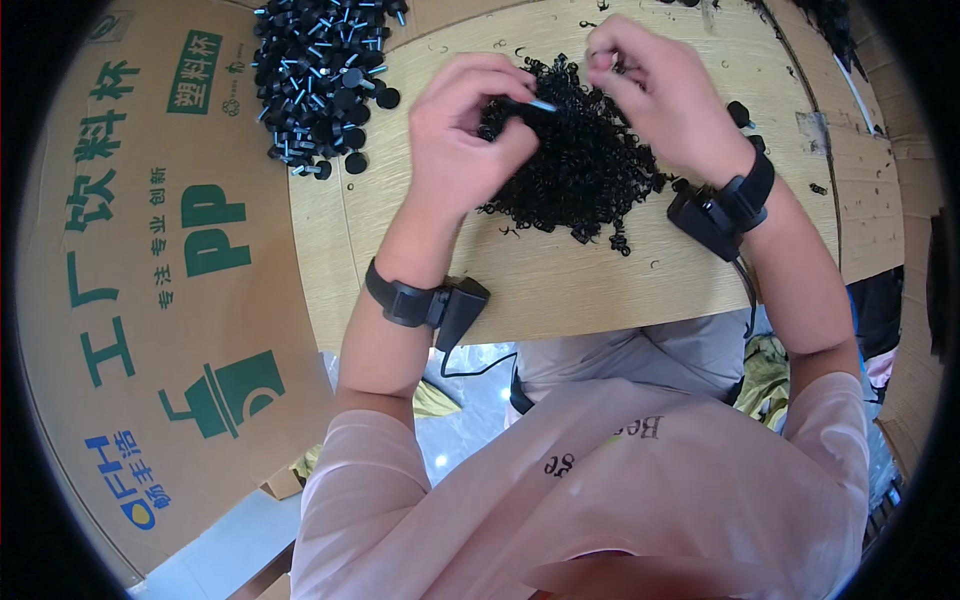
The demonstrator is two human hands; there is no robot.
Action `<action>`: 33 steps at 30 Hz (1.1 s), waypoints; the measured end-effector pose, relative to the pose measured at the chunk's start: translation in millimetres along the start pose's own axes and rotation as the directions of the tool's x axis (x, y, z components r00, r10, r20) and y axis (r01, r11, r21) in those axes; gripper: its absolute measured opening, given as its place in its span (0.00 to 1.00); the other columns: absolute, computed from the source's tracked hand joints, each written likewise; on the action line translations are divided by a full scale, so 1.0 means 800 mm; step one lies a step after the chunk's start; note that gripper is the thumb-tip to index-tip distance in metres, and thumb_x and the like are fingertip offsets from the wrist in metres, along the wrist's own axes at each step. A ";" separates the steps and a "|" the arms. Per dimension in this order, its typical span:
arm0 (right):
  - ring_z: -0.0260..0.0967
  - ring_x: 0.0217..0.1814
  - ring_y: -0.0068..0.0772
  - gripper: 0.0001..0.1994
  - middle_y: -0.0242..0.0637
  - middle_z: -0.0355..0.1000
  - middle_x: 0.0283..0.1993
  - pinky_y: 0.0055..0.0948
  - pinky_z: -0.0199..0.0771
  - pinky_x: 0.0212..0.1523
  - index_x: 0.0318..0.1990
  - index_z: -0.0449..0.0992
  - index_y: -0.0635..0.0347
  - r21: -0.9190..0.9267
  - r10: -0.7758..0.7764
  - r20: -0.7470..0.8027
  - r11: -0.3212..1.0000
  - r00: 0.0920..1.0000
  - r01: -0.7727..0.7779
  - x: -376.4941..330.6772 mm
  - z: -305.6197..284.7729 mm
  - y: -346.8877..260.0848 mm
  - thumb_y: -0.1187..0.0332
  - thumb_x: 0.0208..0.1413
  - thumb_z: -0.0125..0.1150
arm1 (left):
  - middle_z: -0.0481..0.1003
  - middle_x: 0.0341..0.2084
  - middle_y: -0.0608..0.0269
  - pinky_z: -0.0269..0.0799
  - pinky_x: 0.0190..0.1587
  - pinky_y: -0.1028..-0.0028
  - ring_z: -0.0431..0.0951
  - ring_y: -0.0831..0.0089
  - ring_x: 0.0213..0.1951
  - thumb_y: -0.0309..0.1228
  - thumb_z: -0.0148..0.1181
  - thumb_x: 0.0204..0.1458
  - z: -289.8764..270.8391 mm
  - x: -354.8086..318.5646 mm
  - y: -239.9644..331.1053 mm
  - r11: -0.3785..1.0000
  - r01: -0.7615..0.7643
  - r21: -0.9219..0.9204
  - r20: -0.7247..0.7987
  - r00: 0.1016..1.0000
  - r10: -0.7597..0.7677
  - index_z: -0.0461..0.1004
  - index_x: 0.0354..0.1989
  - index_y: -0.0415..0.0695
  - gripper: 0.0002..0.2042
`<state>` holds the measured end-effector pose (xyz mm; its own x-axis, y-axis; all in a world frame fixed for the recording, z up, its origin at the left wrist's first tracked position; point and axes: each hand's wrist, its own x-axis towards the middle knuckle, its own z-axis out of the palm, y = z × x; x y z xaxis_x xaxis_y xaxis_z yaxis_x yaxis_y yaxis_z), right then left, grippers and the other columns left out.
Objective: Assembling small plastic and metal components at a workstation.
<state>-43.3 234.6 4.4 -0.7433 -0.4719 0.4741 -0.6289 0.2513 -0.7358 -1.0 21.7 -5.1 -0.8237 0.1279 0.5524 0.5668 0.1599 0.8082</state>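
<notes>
My left hand (465, 135) is closed in a pinch, and a silver bolt shank (542, 105) sticks out past its fingertips. Its other end is hidden by the fingers. Above the far right side of the heap, my right hand (650, 85) has thumb and fingers pressed together; a small dark piece shows between them, too small to name. Between and below both hands spreads a heap of small black curled plastic pieces (580, 185) on the wooden tabletop (560, 280). At the far left lies a pile of black round-headed bolts (325, 85) with silver shanks.
A large printed cardboard sheet (130, 250) stands along the left side. More cardboard (868, 190) borders the table's right edge. A few black-headed bolts (739, 114) lie right of my right hand. Both wrists carry black strapped devices (728, 212) with cables.
</notes>
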 end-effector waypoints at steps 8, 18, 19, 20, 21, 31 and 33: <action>0.63 0.33 0.19 0.07 0.28 0.69 0.30 0.22 0.66 0.37 0.35 0.71 0.60 0.160 0.255 0.060 0.952 0.965 -0.261 0.009 -0.015 -0.001 0.73 0.52 0.64 | 0.71 0.42 0.54 0.73 0.54 0.63 0.77 0.61 0.47 0.08 0.55 0.42 -0.022 0.012 -0.007 0.944 0.027 -0.328 -0.158 0.984 -0.083 0.73 0.38 0.34 0.14; 0.57 0.59 0.42 0.05 0.31 0.73 0.45 0.38 0.55 0.62 0.25 0.77 0.60 -0.034 -0.103 0.209 0.993 0.972 0.112 0.000 -0.018 -0.027 0.71 0.49 0.65 | 0.77 0.34 0.62 0.71 0.41 0.78 0.75 0.77 0.37 0.20 0.68 0.45 -0.125 0.016 -0.031 0.877 0.201 0.436 -0.680 0.713 0.174 0.76 0.38 0.37 0.11; 0.58 0.58 0.43 0.06 0.31 0.73 0.45 0.38 0.55 0.62 0.24 0.76 0.60 -0.070 -0.088 0.192 0.992 0.977 0.103 0.000 -0.016 -0.030 0.71 0.48 0.65 | 0.77 0.34 0.62 0.71 0.42 0.77 0.75 0.76 0.37 0.21 0.68 0.45 -0.138 0.014 -0.029 0.838 0.271 0.473 -0.727 0.658 0.197 0.76 0.37 0.38 0.11; 0.58 0.58 0.43 0.07 0.32 0.73 0.46 0.38 0.55 0.62 0.22 0.74 0.61 -0.106 -0.074 0.173 0.990 0.982 0.093 0.000 -0.014 -0.033 0.71 0.48 0.66 | 0.77 0.34 0.62 0.70 0.43 0.75 0.74 0.75 0.37 0.21 0.68 0.44 -0.152 0.010 -0.027 0.795 0.342 0.501 -0.767 0.602 0.224 0.76 0.37 0.38 0.11; 0.58 0.57 0.43 0.06 0.33 0.71 0.48 0.38 0.57 0.61 0.25 0.74 0.59 -0.101 -0.092 0.175 0.989 0.980 0.111 0.000 -0.013 -0.032 0.72 0.46 0.67 | 0.76 0.34 0.60 0.70 0.46 0.69 0.75 0.67 0.38 0.26 0.71 0.41 -0.172 0.004 -0.041 0.803 0.344 0.487 -0.800 0.545 0.252 0.77 0.34 0.39 0.12; 0.61 0.57 0.42 0.11 0.35 0.68 0.50 0.37 0.61 0.59 0.38 0.75 0.57 -0.035 -0.111 0.175 0.992 0.978 0.119 0.004 -0.011 -0.033 0.75 0.45 0.67 | 0.80 0.30 0.62 0.71 0.43 0.73 0.76 0.74 0.35 0.29 0.73 0.41 -0.199 0.010 -0.048 0.655 0.545 0.524 -0.834 0.486 0.262 0.80 0.32 0.39 0.11; 0.61 0.56 0.42 0.10 0.35 0.69 0.48 0.37 0.61 0.59 0.37 0.76 0.56 -0.020 -0.124 0.194 0.991 0.973 0.130 0.002 -0.010 -0.032 0.75 0.46 0.66 | 0.80 0.30 0.62 0.71 0.43 0.73 0.77 0.74 0.35 0.29 0.73 0.41 -0.203 0.018 -0.047 0.656 0.549 0.517 -0.838 0.480 0.259 0.80 0.31 0.39 0.11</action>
<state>-29.9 233.9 27.7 -0.6015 -0.6541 0.4586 -0.7247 0.2050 -0.6579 -37.0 -141.1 5.7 -0.2613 -0.7175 0.6457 -0.0724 0.6816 0.7281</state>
